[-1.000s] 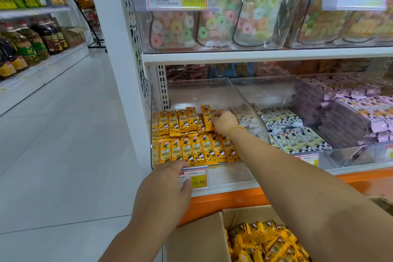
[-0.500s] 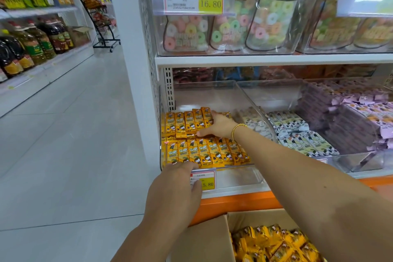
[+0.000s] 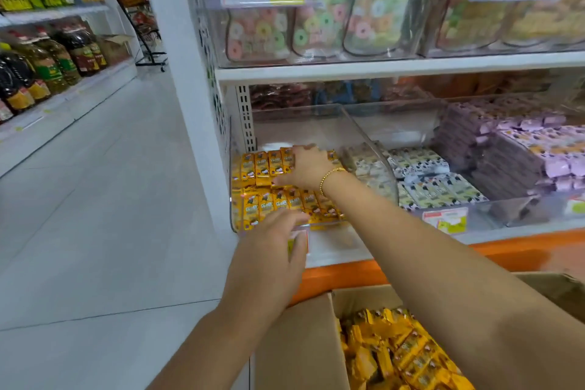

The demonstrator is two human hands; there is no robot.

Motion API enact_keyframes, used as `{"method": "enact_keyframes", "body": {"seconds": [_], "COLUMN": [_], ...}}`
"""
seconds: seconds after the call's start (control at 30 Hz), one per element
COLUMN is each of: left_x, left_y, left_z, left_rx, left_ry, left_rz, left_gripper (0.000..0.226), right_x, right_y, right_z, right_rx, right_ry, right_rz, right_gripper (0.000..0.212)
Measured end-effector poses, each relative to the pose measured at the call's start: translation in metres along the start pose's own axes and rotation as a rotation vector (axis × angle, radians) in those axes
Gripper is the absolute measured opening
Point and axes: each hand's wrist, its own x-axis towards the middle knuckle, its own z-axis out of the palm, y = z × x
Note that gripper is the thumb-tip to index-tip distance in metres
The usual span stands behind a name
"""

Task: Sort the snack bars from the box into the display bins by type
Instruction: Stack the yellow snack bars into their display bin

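Since the earlier frame, the right hand (image 3: 311, 168) has turned palm-down over the back row of yellow snack bars (image 3: 262, 165) in the clear display bin (image 3: 370, 133). Its fingers are spread flat and grip nothing, probably pressing the row level and snug. The left hand (image 3: 269, 250) has risen to the bin's front lip, fingers loosely extended and empty, seemingly to steady it; blur hides whether it touches. More yellow bars (image 3: 395, 351) wait loose in the cardboard box (image 3: 304, 342) below. The bins sit on a white shelf with an orange edge (image 3: 522, 247). Cow-patterned bars (image 3: 421, 161) and purple packs (image 3: 506, 152) fill the neighbouring bins, so each type is kept apart. A pale tiled aisle (image 3: 95, 199) runs left past oil bottles (image 3: 63, 54).
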Motion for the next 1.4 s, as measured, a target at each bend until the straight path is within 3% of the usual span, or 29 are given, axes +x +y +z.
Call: {"method": "enact_keyframes", "body": {"seconds": [0.07, 0.13, 0.2, 0.3, 0.4, 0.53, 0.6, 0.7, 0.83, 0.93, 1.03, 1.23, 1.4], "left_x": [-0.011, -0.031, -0.054, -0.087, -0.108, -0.114, -0.109, -0.099, -0.09, -0.088, -0.086, -0.086, -0.072], "left_y": [0.018, 0.025, 0.021, 0.009, -0.002, -0.01, -0.002, 0.002, -0.003, -0.004, -0.001, 0.007, 0.011], "left_z": [0.009, 0.025, 0.045, 0.067, 0.082, 0.102, 0.111, 0.123, 0.123, 0.121, 0.121, 0.116, 0.1], "left_rx": [-0.142, -0.163, 0.006, 0.266, 0.404, 0.378, 0.347, 0.32, 0.338, 0.341, 0.358, 0.345, 0.185], "left_ry": [0.019, -0.107, -0.341, -0.76, -1.158, -1.366, -1.38, -1.36, -1.334, -1.334, -1.341, -1.322, -1.062], "left_rz": [0.123, 0.1, 0.062, 0.086, -0.001, -0.23, -0.292, -0.376, -0.388, -0.385, -0.36, -0.35, -0.459], "left_gripper": [0.019, 0.018, 0.017, 0.021, 0.019, 0.08, 0.085, 0.074, 0.061, 0.061, 0.06, 0.051, 0.041], "right_x": [-0.04, -0.089, -0.134, -0.18, -0.2, -0.21, -0.208, -0.199, -0.2, -0.199, -0.201, -0.211, -0.222], "right_y": [0.013, 0.035, 0.066, 0.123, 0.178, 0.217, 0.216, 0.205, 0.196, 0.194, 0.187, 0.187, 0.192], "right_z": [-0.019, -0.03, -0.029, 0.004, 0.069, 0.17, 0.21, 0.249, 0.272, 0.282, 0.287, 0.265, 0.177], "right_rx": [0.115, 0.15, 0.199, 0.176, 0.113, 0.085, 0.13, 0.148, 0.014, 0.029, 0.191, 0.306, 0.644], "right_ry": [0.112, 0.13, 0.06, -0.105, -0.27, -0.434, -0.503, -0.467, -0.291, -0.265, -0.37, -0.337, -0.184], "right_rz": [-0.175, -0.301, -0.297, -0.156, -0.024, 0.1, 0.097, 0.141, 0.125, 0.085, 0.097, 0.099, 0.198], "right_gripper": [0.03, 0.033, 0.041, 0.038, 0.019, 0.079, 0.101, 0.113, 0.108, 0.091, 0.082, 0.077, 0.069]}}
